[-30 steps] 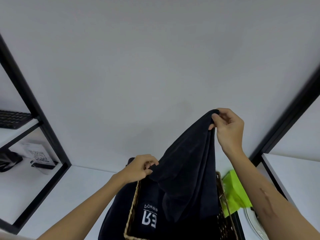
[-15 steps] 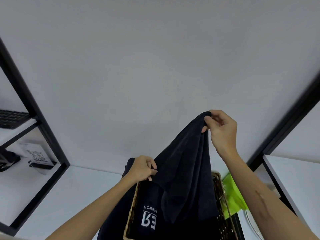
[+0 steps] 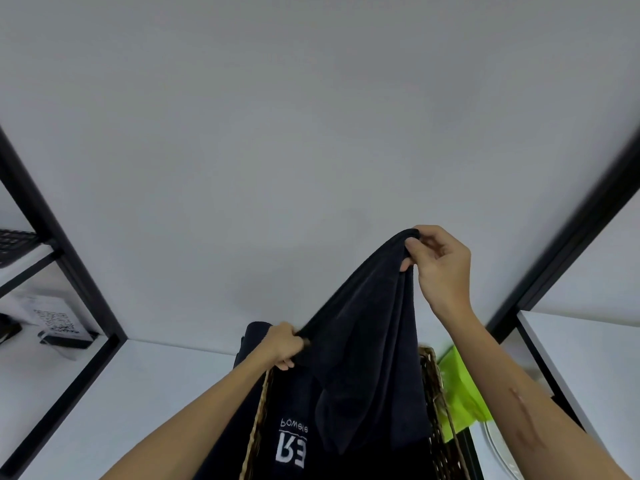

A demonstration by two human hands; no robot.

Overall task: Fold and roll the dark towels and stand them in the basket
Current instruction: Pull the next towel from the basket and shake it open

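White wall behind, dark towel (image 3: 367, 341) pinched by right hand (image 3: 441, 268), left hand (image 3: 284, 346) gripping lower edge

Both forearms are bare all the way down, no sleeves, no watch or rings on the left hand (image 3: 282, 346) or right hand (image 3: 441, 268). Right forearm has a long scar-like streak, well below the wrist.
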